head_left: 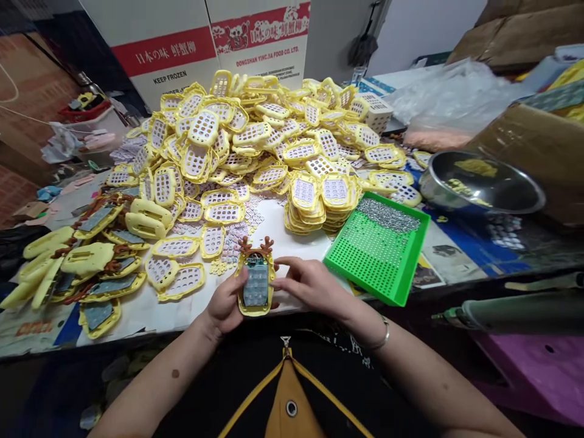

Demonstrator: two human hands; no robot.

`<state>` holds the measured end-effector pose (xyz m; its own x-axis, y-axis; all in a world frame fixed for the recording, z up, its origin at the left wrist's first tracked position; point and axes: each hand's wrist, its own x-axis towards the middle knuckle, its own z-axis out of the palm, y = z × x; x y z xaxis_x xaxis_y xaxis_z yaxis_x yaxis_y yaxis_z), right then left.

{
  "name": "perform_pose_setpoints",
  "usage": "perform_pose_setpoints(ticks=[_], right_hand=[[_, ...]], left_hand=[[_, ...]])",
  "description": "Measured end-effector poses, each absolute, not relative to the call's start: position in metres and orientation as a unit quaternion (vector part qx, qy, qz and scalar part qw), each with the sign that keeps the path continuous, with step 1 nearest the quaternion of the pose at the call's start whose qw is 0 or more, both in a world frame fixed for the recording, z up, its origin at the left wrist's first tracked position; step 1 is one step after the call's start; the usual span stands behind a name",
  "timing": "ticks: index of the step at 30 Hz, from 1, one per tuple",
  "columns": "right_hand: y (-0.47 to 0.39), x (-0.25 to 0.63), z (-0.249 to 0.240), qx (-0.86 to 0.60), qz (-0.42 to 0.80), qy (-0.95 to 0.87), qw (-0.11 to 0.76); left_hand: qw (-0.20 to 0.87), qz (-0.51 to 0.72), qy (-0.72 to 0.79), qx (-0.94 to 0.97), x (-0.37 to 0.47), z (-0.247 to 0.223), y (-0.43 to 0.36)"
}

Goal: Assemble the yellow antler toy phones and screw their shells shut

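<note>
My left hand (227,302) holds a yellow toy phone shell (256,308) upright near the table's front edge, thumb on its front. Brown antlers top the shell, and a greyish translucent keypad sheet over a dark board fills its inside. From the right, my right hand (314,286) meets the shell's side edge with bent fingers; some fingertips are hidden behind it. Just beyond lie small yellow pieces (222,266) and little printed key pieces (237,234). To the right, a green perforated tray (401,286) contains many small metal screws (387,217).
A high heap of yellow shells with key holes (269,131) covers the table's back. Two neat stacks (303,194) stand before it. Antlered shells (98,258) pile up at left. A steel bowl (483,182) and cardboard box (524,152) stand at right.
</note>
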<state>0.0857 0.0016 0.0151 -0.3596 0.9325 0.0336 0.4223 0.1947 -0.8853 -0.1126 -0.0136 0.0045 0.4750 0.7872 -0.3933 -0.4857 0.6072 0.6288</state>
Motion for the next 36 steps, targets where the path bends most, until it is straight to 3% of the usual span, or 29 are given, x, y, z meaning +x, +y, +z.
perform_pose_setpoints(ticks=[4, 7, 11, 20, 29, 31, 34, 36], right_hand=[[0.032, 0.111, 0.032, -0.531, 0.074, -0.744, 0.398], [0.062, 0.118, 0.039, -0.537, -0.109, -0.766, 0.335], [0.086, 0.115, 0.034, -0.548, -0.203, -0.768, 0.263], [0.031, 0.093, 0.034, -0.431, -0.286, -0.792, 0.324], [-0.025, 0.077, 0.004, -0.27, -0.162, -0.874, 0.37], [-0.027, 0.081, 0.004, -0.32, -0.025, -0.845, 0.428], [-0.024, 0.083, 0.003, -0.399, 0.322, -0.674, 0.532], [-0.022, 0.079, -0.002, -0.353, 0.584, -0.531, 0.503]], left_hand=[[0.84, 0.393, 0.312, 0.21, -0.117, 0.012, -0.005], [0.826, 0.407, 0.319, 0.224, -0.118, 0.016, -0.001], [0.799, 0.429, 0.363, 0.215, -0.12, 0.017, 0.003], [0.746, 0.516, 0.362, 0.214, -0.12, 0.035, 0.012], [0.747, 0.505, 0.381, 0.203, -0.111, 0.034, 0.004], [0.75, 0.51, 0.375, 0.195, -0.112, 0.035, 0.0], [0.752, 0.511, 0.363, 0.203, -0.112, 0.038, -0.005], [0.763, 0.489, 0.355, 0.23, -0.11, 0.04, -0.008]])
